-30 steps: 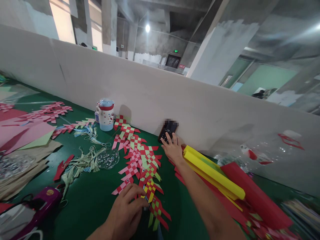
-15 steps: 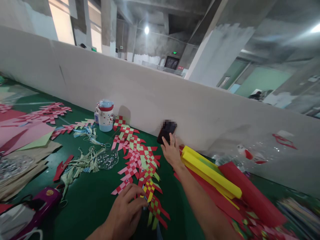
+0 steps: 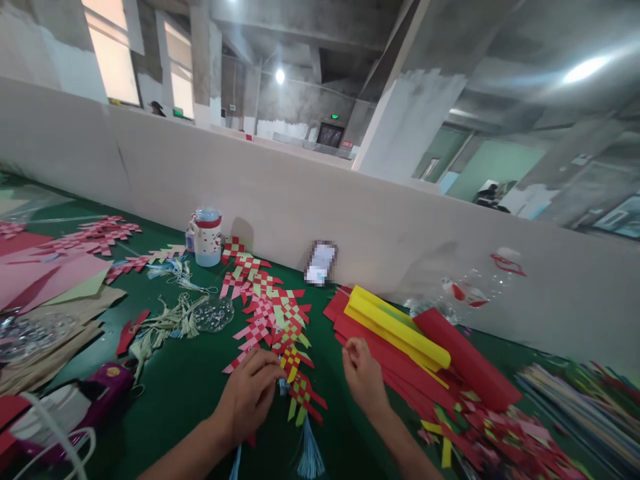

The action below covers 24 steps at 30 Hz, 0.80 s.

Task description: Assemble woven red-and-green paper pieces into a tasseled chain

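My left hand (image 3: 249, 393) rests curled on the green table, fingers pressed on the nearest woven paper fish (image 3: 300, 397), red, yellow and green with a blue tassel (image 3: 310, 457) below it. My right hand (image 3: 364, 377) hovers just right of that fish, fingers loosely curled with nothing visible in them, beside the red paper sheets (image 3: 385, 357). A row of woven paper fish (image 3: 265, 307) runs back toward the wall. A phone (image 3: 320, 263) leans against the wall with its screen lit.
A small mug with a red lid (image 3: 206, 236) stands by the wall. Yellow folded paper (image 3: 395, 327) and a red roll (image 3: 465, 360) lie right. Straw tassels (image 3: 160, 327), a dish of googly eyes (image 3: 214, 315), a purple glue gun (image 3: 95, 393), pink paper (image 3: 45, 273) lie left.
My right hand pulled back from the phone at the wall to the table near the closest fish. The phone screen now shows bright. The view shifted slightly down and right.
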Tool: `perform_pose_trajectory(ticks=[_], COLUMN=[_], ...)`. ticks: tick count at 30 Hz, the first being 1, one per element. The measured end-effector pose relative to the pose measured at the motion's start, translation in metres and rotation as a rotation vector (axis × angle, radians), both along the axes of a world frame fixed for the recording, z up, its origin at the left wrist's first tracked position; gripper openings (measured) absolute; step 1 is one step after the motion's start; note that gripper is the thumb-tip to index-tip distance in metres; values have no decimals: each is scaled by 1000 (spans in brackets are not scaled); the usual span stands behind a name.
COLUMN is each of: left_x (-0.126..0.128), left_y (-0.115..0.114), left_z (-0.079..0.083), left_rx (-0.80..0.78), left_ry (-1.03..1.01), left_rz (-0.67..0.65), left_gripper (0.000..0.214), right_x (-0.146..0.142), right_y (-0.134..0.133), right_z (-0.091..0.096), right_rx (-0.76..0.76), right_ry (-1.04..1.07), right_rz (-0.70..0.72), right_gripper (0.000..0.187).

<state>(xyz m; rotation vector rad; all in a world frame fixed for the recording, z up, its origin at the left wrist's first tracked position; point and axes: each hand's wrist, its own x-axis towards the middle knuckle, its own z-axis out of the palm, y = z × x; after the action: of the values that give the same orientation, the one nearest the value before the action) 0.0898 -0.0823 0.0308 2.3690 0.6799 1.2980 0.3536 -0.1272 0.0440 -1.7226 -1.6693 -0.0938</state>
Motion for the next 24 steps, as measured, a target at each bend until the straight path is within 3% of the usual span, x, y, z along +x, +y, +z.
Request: perform_pose_trajectory(ticks=[5,8,11,13,17,20,24], left_x=[-3,0,19,40,92,129,162], left_y=[-4,-9,2,28,109,164,206], left_z=[5,18,38,51,61,53,33], left_rx=[-33,-126,-360,-585,-691,-777,-844], left_ry=[-33,-78,-185,-302,-385,-386,-357], left_rz=[37,56,42,44,154,212,243], left_gripper=[24,22,25,27,30,34,33], right_x=[4,8,6,1,-7,-5,-1], right_y=[-51,-60,-58,-55,-54,-53,-50], right_z=[6,14,19,15,-6,-20,-27], right_rx=[-36,-45,-40,-23,14,49,149], right_ry=[122,212,305,350,334,242,169], right_rz=[-161,-179,-181,-197,-193,-131,-99], right_gripper=[22,26,29,31,32,30,25])
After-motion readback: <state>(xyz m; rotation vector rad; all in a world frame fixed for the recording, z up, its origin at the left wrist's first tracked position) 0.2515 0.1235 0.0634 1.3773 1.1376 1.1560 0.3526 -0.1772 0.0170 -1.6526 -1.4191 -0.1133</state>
